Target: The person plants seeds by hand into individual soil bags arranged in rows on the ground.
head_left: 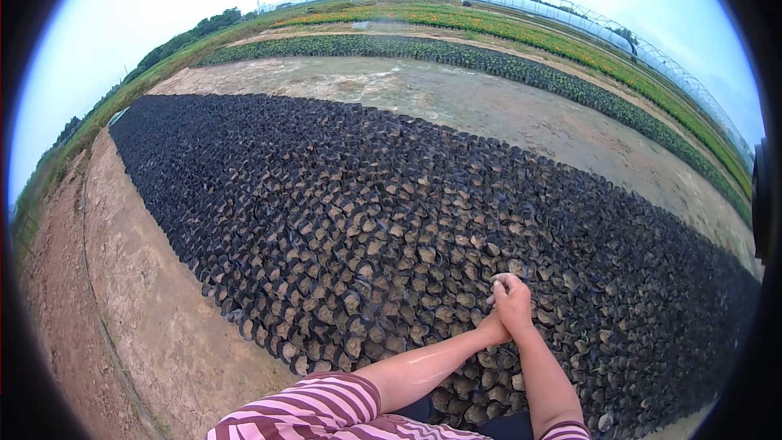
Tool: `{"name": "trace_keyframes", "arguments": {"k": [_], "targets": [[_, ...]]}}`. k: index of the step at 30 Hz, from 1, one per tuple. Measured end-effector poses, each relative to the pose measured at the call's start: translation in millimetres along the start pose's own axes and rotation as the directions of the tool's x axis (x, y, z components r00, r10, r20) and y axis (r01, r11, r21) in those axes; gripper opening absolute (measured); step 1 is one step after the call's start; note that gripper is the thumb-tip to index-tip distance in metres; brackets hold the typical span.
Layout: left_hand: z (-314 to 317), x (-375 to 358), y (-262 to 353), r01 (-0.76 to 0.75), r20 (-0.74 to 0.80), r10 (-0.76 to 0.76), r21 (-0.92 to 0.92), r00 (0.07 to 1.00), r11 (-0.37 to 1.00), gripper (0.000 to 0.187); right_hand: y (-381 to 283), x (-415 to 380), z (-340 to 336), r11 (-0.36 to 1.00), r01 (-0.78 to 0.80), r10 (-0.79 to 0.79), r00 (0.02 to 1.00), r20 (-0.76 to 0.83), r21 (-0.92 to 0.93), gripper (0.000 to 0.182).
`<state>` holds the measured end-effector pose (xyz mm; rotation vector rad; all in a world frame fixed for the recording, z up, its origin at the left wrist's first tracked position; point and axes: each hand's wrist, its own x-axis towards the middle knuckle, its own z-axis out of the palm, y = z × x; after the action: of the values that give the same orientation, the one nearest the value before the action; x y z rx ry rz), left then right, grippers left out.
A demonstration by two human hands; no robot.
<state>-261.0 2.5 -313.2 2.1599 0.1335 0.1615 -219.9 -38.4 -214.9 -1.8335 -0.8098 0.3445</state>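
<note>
My right hand (512, 300) is over the rows of small black bags (383, 220) filled with brown soil. Its fingers are curled together near their tips, and anything between them is too small to make out. My left hand (494, 327) lies against it, crossed at the wrist and partly behind it, so most of its fingers are hidden. Both hands are close above the bags at the lower centre right. A few thin green shoots (601, 368) show among the bags to the right.
Bare brown soil (163, 310) with a thin dark line (102, 322) runs along the left. Beyond the bags lies a pale dirt strip (456, 90), then green plant rows (538, 73), orange flowers (521, 26) and arched greenhouse frames (603, 31). My knees are below my arms.
</note>
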Motion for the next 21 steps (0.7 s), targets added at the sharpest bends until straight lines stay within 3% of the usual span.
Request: {"name": "trace_keyframes", "arguments": {"k": [4, 7, 10, 16, 21], "targets": [[6, 5, -13, -0.019, 0.050, 0.019, 0.005, 0.999, 1.000, 0.045, 3, 1, 0, 1.000, -0.002, 0.002, 1.000, -0.015, 0.012, 0.013], [-4, 1, 0, 0.029, 0.062, -0.029, -0.006, 0.998, 1.000, 0.045, 5, 2, 1, 1.000, 0.012, -0.012, 1.000, -0.024, -0.001, 0.012], [3, 2, -5, -0.024, -0.006, 0.024, 0.066, 1.000, 0.998, 0.038, 6, 3, 1, 1.000, 0.005, -0.005, 1.000, -0.023, -0.001, 0.012], [-13, -2, 8, 0.017, 0.118, -0.025, 0.065, 0.993, 0.998, 0.044, 8, 3, 1, 1.000, 0.009, -0.009, 1.000, -0.028, -0.022, 0.013], [-3, 1, -3, 0.010, 0.088, -0.015, 0.065, 0.996, 0.998, 0.042, 5, 0, 1, 1.000, -0.007, 0.006, 1.000, -0.021, -0.014, 0.013]]}}
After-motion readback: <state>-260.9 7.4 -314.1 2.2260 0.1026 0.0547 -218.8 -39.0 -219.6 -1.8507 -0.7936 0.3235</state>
